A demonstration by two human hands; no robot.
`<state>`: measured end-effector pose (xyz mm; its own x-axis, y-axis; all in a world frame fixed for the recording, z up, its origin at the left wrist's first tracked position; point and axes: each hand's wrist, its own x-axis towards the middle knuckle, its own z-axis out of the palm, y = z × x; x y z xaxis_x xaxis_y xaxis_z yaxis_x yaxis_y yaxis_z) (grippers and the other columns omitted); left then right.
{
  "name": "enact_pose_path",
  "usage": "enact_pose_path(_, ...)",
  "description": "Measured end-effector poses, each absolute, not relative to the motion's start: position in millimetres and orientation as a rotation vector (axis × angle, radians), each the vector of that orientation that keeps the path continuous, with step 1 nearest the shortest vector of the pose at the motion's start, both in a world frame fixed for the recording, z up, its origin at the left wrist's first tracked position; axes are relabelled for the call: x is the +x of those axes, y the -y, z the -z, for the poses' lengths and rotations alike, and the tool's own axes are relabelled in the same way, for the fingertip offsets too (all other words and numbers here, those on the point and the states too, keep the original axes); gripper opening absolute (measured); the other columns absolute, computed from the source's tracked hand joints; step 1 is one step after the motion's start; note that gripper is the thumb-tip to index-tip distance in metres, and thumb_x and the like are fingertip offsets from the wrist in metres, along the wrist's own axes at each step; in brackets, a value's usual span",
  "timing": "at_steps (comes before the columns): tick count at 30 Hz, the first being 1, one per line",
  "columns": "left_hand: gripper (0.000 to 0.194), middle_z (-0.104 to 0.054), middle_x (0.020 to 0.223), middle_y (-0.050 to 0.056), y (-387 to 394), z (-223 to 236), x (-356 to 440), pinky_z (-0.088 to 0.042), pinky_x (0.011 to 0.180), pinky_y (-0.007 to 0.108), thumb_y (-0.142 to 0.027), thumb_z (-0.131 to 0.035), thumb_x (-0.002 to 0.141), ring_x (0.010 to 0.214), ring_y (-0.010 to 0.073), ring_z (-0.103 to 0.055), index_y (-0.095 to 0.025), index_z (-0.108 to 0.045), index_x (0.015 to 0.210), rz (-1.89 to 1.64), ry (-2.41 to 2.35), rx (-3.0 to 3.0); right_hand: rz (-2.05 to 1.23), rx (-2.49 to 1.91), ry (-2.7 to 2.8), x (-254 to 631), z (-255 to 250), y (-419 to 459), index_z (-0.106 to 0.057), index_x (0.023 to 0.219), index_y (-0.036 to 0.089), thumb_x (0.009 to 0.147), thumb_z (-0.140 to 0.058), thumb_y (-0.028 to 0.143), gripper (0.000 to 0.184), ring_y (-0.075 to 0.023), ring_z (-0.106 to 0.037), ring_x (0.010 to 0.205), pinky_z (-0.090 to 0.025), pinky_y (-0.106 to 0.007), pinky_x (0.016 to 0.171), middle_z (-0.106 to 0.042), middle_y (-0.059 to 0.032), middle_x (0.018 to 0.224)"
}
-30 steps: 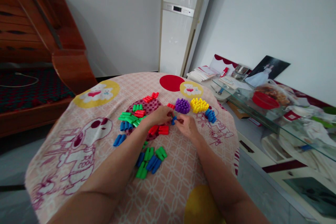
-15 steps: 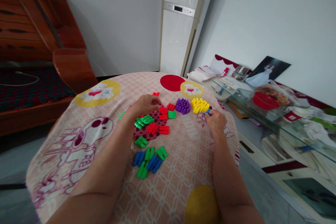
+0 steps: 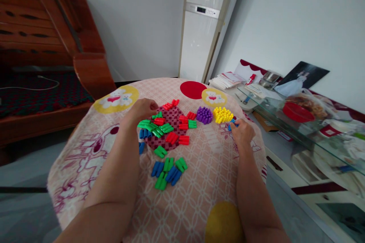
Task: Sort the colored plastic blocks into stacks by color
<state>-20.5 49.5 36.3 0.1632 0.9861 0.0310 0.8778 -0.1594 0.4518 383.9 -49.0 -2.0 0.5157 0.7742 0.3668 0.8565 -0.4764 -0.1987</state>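
Fingers (image 3: 236, 130) of the right hand (image 3: 243, 133) partly hide the blue pieces (image 3: 229, 126).

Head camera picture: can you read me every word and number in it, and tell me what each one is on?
None can be read clearly.
Control panel on the tall white unit: tiny marks, too small to read.
Papers: too small and blurred to read.
Tablecloth: purple drawings, too blurred to tell if any marks are letters.
Plastic pieces: no lettering I can see.

Scattered pieces (image 3: 166, 129) lie on the table (image 3: 196, 205) — bench (image 3: 91, 72) to its left, shelf (image 3: 269, 104) to its right, appliance (image 3: 198, 41) behind.
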Motion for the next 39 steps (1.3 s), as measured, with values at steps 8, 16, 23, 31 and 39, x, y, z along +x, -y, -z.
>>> enact_pose_path(8, 0.019, -0.072, 0.062, 0.002, -43, -40, -48, -0.049, 0.058, 0.021, -0.034, -0.07, 0.068, 0.062, 0.0175, -0.069, -0.019, -0.074, 0.078, -0.127, -1.789, 1.91, 0.338, -2.115, 1.538, 357, 13, 43, -0.075, 0.087, 0.017, 0.09, -0.055, 0.037, 0.029, -0.0189, -0.061, 0.07, -0.031, -0.028, 0.063, -0.074, -0.0092, 0.077)
enact_pose_path(16, 0.022, -0.075, 0.067, 0.004, -36, -58, -38, -0.051, 0.064, 0.023, -0.025, -0.06, 0.07, 0.067, 0.0189, -0.071, -0.018, -0.076, 0.083, -0.275, -2.021, 2.026, 0.341, -1.908, 1.706, 334, 30, 36, -0.074, 0.08, 0.017, 0.089, -0.055, 0.036, 0.028, -0.0178, -0.059, 0.066, -0.029, -0.028, 0.061, -0.073, -0.0087, 0.072)
enact_pose_path(23, 0.021, -0.075, 0.07, 0.003, -17, -59, -38, -0.047, 0.057, 0.021, -0.021, -0.063, 0.066, 0.065, 0.0172, -0.069, -0.018, -0.072, 0.084, 0.081, -1.88, 2.015, 0.335, -1.912, 1.722, 335, 34, 35, -0.074, 0.083, 0.017, 0.092, -0.056, 0.033, 0.026, -0.018, -0.059, 0.067, -0.029, -0.028, 0.062, -0.074, -0.0089, 0.076)
enact_pose_path(31, 0.035, -0.077, 0.088, 0.006, 0, -15, -44, -0.048, 0.064, 0.026, -0.037, -0.07, 0.064, 0.083, 0.0238, -0.072, -0.02, -0.069, 0.094, 0.043, -1.927, 2.201, 0.272, -1.922, 1.746, 333, 30, 36, -0.073, 0.082, 0.017, 0.093, -0.058, 0.031, 0.023, -0.0169, -0.057, 0.067, -0.029, -0.027, 0.062, -0.072, -0.0084, 0.075)
enact_pose_path(39, 0.035, -0.074, 0.078, 0.004, 3, -47, -28, -0.051, 0.066, 0.028, -0.037, -0.068, 0.064, 0.076, 0.0226, -0.07, -0.018, -0.072, 0.093, -0.66, -1.822, 2.05, 0.18, -1.766, 1.702, 332, 29, 37, -0.072, 0.078, 0.019, 0.09, -0.059, 0.031, 0.021, -0.0166, -0.058, 0.064, -0.033, -0.027, 0.062, -0.071, -0.0056, 0.071)
